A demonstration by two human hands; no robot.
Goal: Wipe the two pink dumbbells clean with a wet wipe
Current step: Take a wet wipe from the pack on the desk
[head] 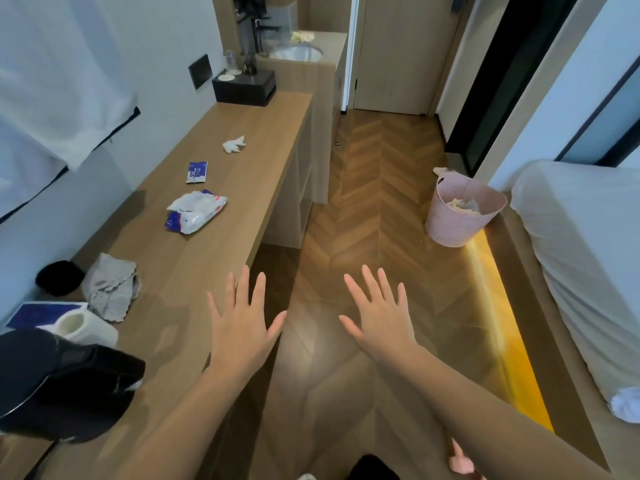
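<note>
My left hand [240, 323] and my right hand [379, 315] are both stretched out in front of me, palms down, fingers spread, holding nothing. The left hand hovers at the front edge of the long wooden counter [214, 168]; the right is over the floor. An opened pack of wet wipes [195, 211] lies on the counter, well ahead of my left hand. A crumpled white wipe [233, 144] lies farther back. A pink object [459, 460], perhaps part of a dumbbell, shows at the bottom edge, mostly hidden by my right forearm.
On the counter: a small blue sachet [196, 172], a grey cloth [110, 289], a paper roll [85, 327], a black cap [65, 386], a black box [244, 86]. A pink basket [460, 207] stands on the floor beside the bed [585, 258]. A sink [296, 51] lies beyond.
</note>
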